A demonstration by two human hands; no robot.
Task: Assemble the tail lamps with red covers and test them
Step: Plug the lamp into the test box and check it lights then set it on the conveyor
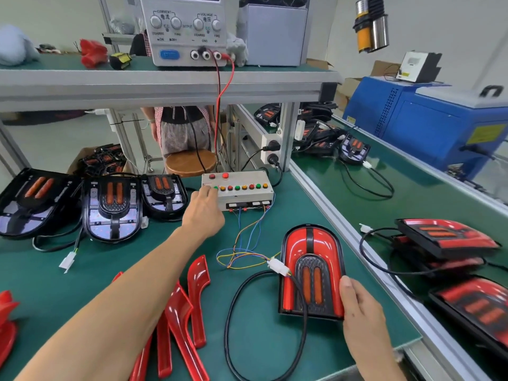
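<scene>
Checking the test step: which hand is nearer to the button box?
Left. The left hand has its fingers on the button box at its left end; the right hand holds the red-covered tail lamp, nearer the person.

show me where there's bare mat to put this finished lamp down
Bare green mat lies between the white button test box and the red-covered lamp. Also bare: between left forearm and looped black cable. Crowded: loose red covers, uncovered black lamps.

Green-matted workbench (68,284). Laid upon it were: three uncovered lamp bases (111,209) far left; loose red covers (181,320) near left; test box (239,191) centre far; covered tail lamp (312,270) near right.
</scene>
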